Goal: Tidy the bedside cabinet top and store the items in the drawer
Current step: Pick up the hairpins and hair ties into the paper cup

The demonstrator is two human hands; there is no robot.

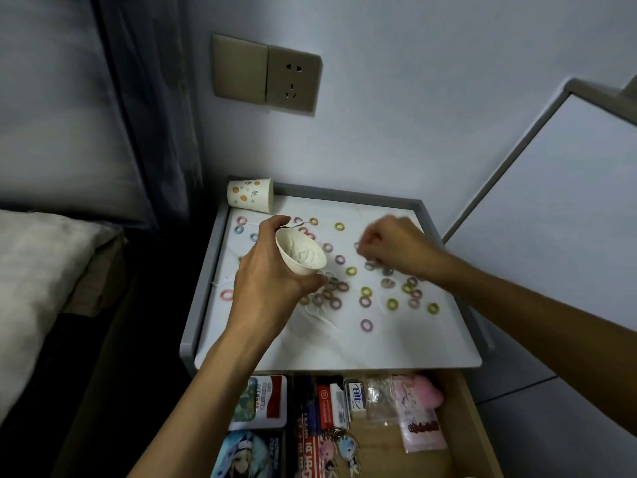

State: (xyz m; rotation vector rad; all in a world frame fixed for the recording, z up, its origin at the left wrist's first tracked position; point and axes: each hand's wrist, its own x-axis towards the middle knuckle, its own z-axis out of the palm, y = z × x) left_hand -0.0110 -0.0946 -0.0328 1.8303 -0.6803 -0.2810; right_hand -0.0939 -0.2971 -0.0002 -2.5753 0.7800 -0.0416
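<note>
Several small coloured rings [365, 291] lie scattered over the white top of the bedside cabinet [396, 343]. My left hand [269, 270] grips a white paper cup [300, 253], tilted with its mouth toward me, above the left half of the top. My right hand [393, 243] hovers over the rings at the right with its fingers curled down and blurred; whether it holds a ring is hidden. Below the top, the wooden drawer [462, 426] stands open.
A second paper cup [250, 195] with an orange print lies on its side at the back left corner. The drawer holds boxes, an eraser [355, 395], keychains [339, 450], a plastic bag and a pink plush [427, 391]. A bed is at the left, a wall socket [293, 82] above.
</note>
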